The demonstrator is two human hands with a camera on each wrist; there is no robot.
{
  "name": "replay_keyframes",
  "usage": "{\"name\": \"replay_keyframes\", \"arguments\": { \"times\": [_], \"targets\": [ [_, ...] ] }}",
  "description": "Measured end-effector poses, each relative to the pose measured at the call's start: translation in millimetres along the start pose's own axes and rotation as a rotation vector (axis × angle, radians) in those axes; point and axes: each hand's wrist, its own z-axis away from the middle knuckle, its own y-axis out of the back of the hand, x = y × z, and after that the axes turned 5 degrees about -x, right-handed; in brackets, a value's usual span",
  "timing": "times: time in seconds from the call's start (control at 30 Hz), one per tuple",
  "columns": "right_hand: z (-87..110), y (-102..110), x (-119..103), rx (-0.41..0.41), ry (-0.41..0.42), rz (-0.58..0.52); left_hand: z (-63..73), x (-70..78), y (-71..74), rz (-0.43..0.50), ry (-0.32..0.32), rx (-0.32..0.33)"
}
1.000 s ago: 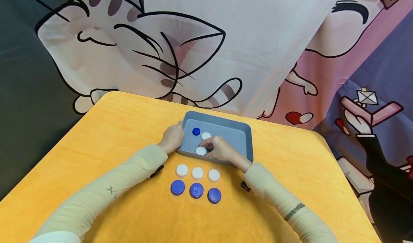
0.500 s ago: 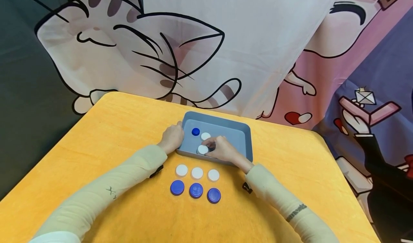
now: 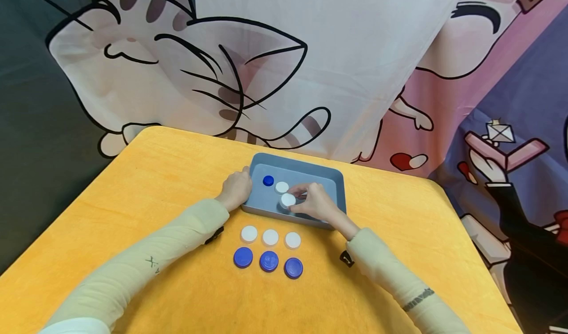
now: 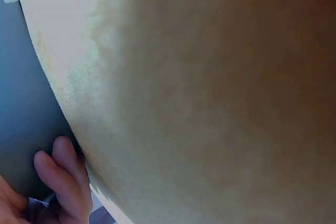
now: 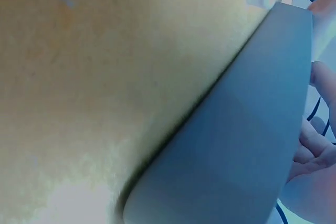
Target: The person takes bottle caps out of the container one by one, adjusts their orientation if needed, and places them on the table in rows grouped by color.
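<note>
In the head view, my right hand (image 3: 314,202) pinches a white bottle cap (image 3: 288,200) between thumb and fingers, over the front part of a shallow grey-blue tray (image 3: 335,188). A second white bottle cap (image 3: 281,187) and a blue bottle cap (image 3: 268,180) lie in the tray, just left of and behind the held one. My left hand (image 3: 237,188) grips the tray's left side; its curled fingers (image 4: 64,174) show against the tray wall in the left wrist view. In the right wrist view, the tray's outer wall (image 5: 226,124) partly hides the right hand (image 5: 315,153).
In front of the tray, three white caps (image 3: 270,238) form a row on the yellow tabletop (image 3: 177,284). Nearer still is a row of three blue caps (image 3: 268,261). A printed cartoon curtain (image 3: 355,53) hangs behind the table.
My right hand has carried the white bottle cap rightward and slightly back, away from the tray's front wall. My left hand stays at the tray's left side.
</note>
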Motion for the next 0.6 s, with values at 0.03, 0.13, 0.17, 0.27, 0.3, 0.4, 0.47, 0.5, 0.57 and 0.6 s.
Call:
{"name": "replay_keyframes", "arguments": {
  "times": [0.03, 0.13, 0.17, 0.27, 0.3, 0.4, 0.47, 0.5, 0.57, 0.6],
  "targets": [
    [0.9, 1.0, -0.3, 0.005, 0.0, 0.002, 0.2, -0.5, 0.2, 0.0, -0.004, 0.002],
    [4.9, 3.7, -1.3, 0.019, 0.001, 0.002, 0.5, -1.0, 0.6, 0.002, -0.008, 0.003],
    [6.7, 4.5, -1.8, 0.025, -0.003, 0.001, 0.4, -1.1, 0.5, 0.002, -0.009, 0.001],
    [13.0, 6.8, -4.2, 0.052, -0.014, -0.008, -0.2, -1.1, 0.2, 0.004, -0.006, -0.008],
    [15.4, 7.6, -5.1, 0.064, -0.017, -0.008, -0.2, -1.1, 0.3, 0.004, -0.005, -0.01],
    [23.1, 9.3, -7.7, 0.106, -0.021, -0.017, -0.2, -0.6, 0.4, 0.001, -0.004, -0.012],
    [28.4, 9.7, -8.7, 0.129, -0.024, -0.023, -0.3, -0.6, 0.6, 0.002, -0.006, -0.012],
    [31.1, 9.8, -8.9, 0.139, -0.027, -0.028, -0.2, -0.3, 0.9, 0.004, -0.003, -0.012],
    [36.7, 9.5, -9.2, 0.153, -0.035, -0.034, -0.2, 0.0, 1.3, 0.006, -0.001, -0.011],
    [39.6, 9.2, -9.1, 0.158, -0.044, -0.039, -0.2, 0.1, 1.5, 0.009, 0.0, -0.013]
  ]
}}
